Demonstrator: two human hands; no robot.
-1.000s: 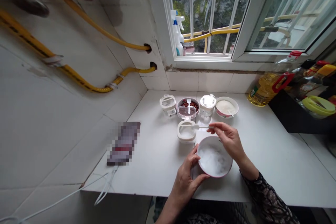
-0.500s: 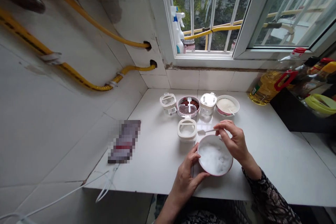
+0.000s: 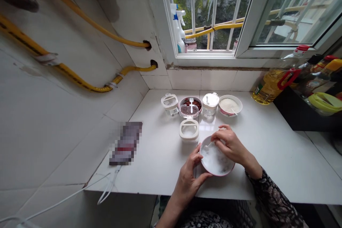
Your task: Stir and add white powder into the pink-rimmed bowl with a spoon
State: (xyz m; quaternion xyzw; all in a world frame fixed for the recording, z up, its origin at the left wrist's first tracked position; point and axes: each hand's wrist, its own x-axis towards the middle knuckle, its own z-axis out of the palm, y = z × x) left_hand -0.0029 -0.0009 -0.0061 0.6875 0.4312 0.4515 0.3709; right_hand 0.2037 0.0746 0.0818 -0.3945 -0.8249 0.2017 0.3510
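My left hand (image 3: 189,171) grips the left rim of a bowl (image 3: 219,175) that holds white grains (image 3: 217,160). Over the bowl's far side, my right hand (image 3: 229,145) pinches a small white spoon (image 3: 208,145). The spoon's tip is down at the white grains, and its handle is mostly hidden by my fingers. Just beyond the bowl stands a clear jar (image 3: 189,130) with a white rim, its see-through lid (image 3: 188,111) flipped up and back. A second white spoon (image 3: 191,105) shows behind that lid, over a bowl of dark red bits (image 3: 196,104).
Two more clear jars, one at left (image 3: 170,104) and one at right (image 3: 210,103), stand along the back with a bowl of cream-coloured powder (image 3: 230,106). An oil bottle (image 3: 263,87) and a black box (image 3: 291,114) of bottles are at right. A blurred-out object (image 3: 126,143) with a white cable lies left.
My right hand has brought the spoon from beside the jar down into the bowl of white grains. My left hand stays on the bowl. The view has shifted slightly.
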